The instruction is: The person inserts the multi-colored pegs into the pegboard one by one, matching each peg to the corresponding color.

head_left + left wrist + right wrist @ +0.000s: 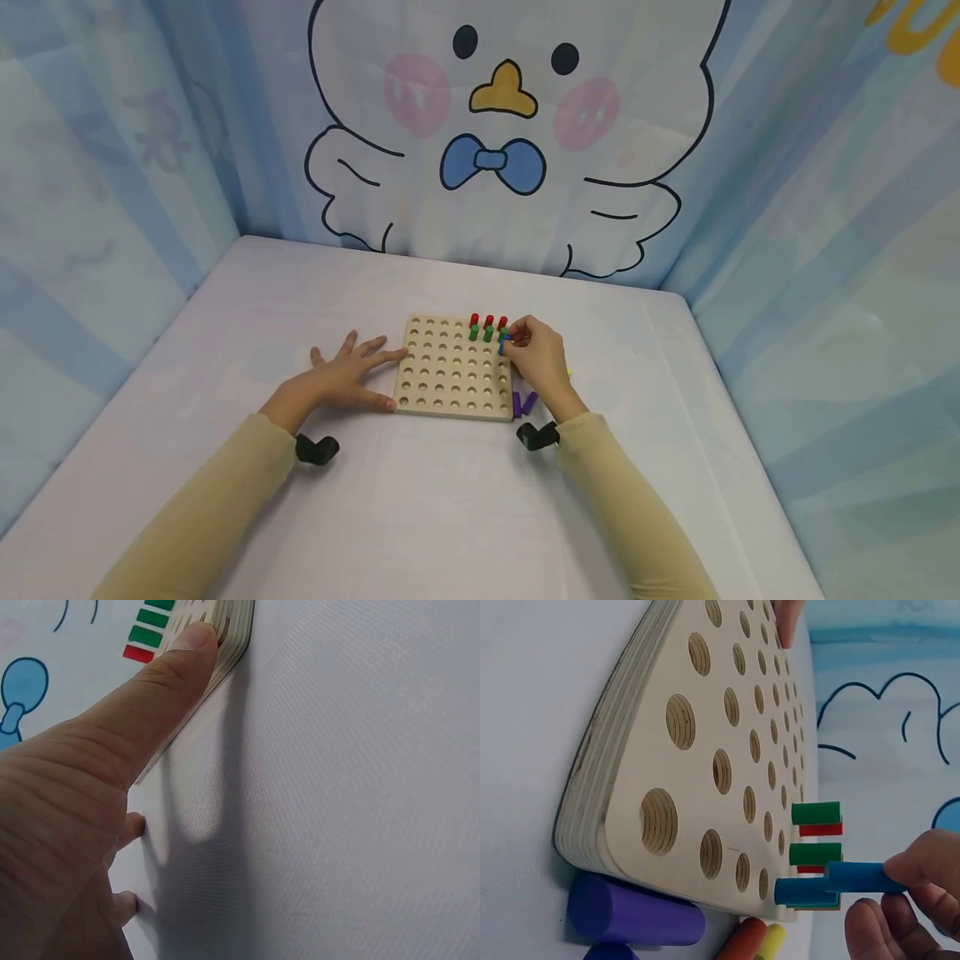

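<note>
Blue peg (864, 877), pinched by right fingers (926, 862): I fear drift jarring its upright twin (801, 891); left fingers (386, 358) splayed, touching pegboard (448, 369).

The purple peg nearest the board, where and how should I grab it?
Probably pinch the purple peg by its two ends, coming from above: it lies on its side, with the wooden board along one flank and a second purple peg close to the other, so the ends look freer.
</note>
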`<state>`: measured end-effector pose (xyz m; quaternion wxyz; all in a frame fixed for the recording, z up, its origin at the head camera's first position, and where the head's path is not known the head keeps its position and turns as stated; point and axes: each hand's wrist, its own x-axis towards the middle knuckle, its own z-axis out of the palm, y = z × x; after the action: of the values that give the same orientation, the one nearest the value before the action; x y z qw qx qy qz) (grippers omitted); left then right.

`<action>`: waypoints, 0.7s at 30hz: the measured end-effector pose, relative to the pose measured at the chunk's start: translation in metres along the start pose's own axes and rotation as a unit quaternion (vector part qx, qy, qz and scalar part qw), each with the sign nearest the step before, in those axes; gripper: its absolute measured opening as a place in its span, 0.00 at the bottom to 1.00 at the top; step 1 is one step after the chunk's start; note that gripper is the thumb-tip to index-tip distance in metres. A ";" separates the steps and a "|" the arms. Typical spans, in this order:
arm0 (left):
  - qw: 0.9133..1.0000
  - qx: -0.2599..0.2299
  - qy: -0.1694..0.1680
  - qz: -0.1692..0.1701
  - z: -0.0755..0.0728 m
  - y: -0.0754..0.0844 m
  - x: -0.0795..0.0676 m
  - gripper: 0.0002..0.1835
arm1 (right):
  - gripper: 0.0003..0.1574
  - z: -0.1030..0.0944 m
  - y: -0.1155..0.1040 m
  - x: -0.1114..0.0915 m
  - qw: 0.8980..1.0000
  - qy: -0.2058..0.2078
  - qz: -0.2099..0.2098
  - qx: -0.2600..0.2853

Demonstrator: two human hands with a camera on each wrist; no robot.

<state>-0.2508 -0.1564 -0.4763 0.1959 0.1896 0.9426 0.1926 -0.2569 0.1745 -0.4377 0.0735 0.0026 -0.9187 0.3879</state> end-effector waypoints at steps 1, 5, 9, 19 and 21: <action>1.000 0.000 0.000 0.000 0.000 0.000 0.000 0.54 | 0.10 0.001 0.000 0.001 1.000 0.001 0.002 0.003; 1.000 0.001 0.000 -0.001 0.000 0.000 0.001 0.54 | 0.08 0.003 0.001 0.004 1.000 0.003 0.010 0.008; 1.000 0.001 0.000 -0.001 0.001 -0.001 0.001 0.55 | 0.06 0.006 0.002 0.006 1.000 0.005 0.014 0.005; 1.000 0.001 -0.001 -0.002 0.000 0.001 0.001 0.54 | 0.04 0.013 0.003 0.011 1.000 -0.004 0.027 -0.013; 1.000 0.000 0.000 -0.003 0.000 0.001 0.001 0.54 | 0.04 0.015 0.003 0.011 1.000 -0.006 0.022 -0.019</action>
<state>-0.2514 -0.1555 -0.4764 0.1967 0.1870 0.9432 0.1916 -0.2700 0.1661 -0.4485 0.0596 -0.0172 -0.9262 0.3718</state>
